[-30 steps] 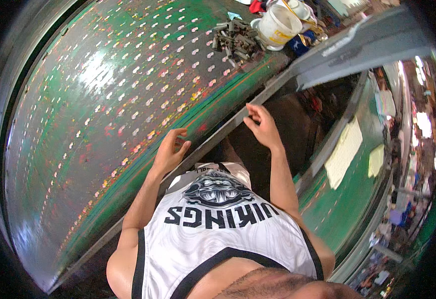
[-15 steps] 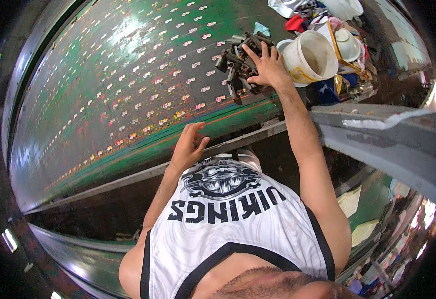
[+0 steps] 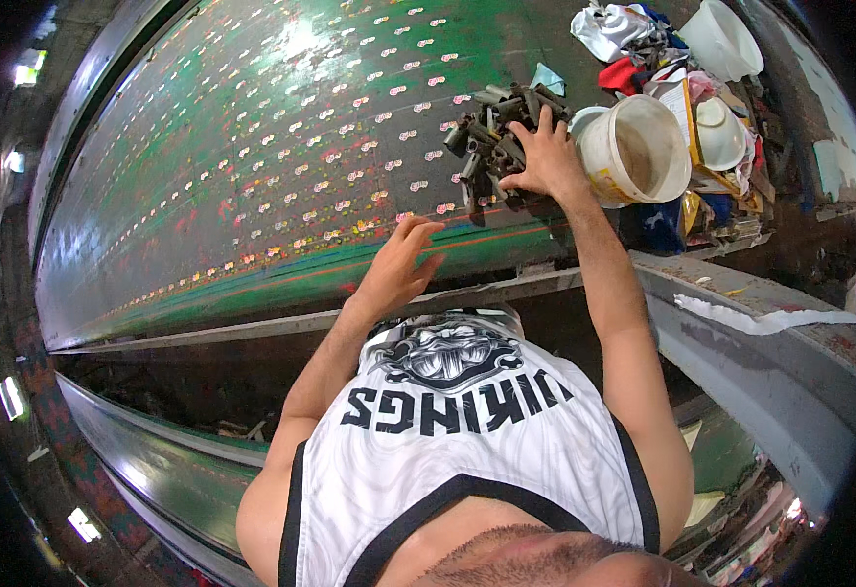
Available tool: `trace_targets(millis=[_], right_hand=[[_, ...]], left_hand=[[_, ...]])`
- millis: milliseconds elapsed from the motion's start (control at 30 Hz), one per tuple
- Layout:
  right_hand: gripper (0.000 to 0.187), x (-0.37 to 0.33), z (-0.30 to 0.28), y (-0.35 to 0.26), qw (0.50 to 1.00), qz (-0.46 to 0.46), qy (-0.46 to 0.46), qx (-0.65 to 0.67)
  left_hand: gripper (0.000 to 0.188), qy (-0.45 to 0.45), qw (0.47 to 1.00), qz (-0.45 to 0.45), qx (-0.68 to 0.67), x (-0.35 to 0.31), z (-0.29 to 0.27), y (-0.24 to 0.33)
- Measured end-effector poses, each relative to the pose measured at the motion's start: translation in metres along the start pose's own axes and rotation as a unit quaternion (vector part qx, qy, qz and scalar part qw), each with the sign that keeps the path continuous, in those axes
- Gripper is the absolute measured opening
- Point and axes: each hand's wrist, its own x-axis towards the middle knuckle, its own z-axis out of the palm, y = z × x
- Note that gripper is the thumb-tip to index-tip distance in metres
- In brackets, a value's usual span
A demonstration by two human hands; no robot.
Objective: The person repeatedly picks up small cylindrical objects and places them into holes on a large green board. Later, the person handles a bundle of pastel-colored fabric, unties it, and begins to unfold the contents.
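Observation:
A heap of short, dark tube-like pieces (image 3: 479, 147) lies on the green printing table (image 3: 281, 286), close to its front edge. Over the heap's right side is my right hand (image 3: 548, 161), palm down with thumb and fingers spread. Its fingertips reach the pieces, but nothing is gripped that I can see. My left hand (image 3: 400, 259) hovers above the table's front edge, left of the heap. Its fingers are loosely bent and apart, with nothing in them.
Right beside the heap stands a used white bucket (image 3: 606, 168). Behind it are a white bowl (image 3: 719, 135), another white bucket (image 3: 731, 41) and a red cloth (image 3: 624, 76). A grey metal beam (image 3: 741, 342) runs along my right. Small printed motifs repeat across the table.
My left hand has moved forward, its fingers now above the table edge. My right hand remains spread over the heap. The whole view has shifted slightly.

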Motion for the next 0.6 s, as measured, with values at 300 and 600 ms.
trace_targets(millis=[300, 600], right_hand=[[0.107, -0.006, 0.003, 0.000, 0.996, 0.019, -0.005, 0.085], [0.096, -0.002, 0.006, -0.006, 0.988, 0.066, -0.004, 0.141]], left_hand=[[0.042, -0.050, 0.990, 0.117, 0.063, 0.056, 0.013, 0.004], [0.041, -0.066, 0.990, 0.115, 0.045, 0.076, 0.027, 0.000]])
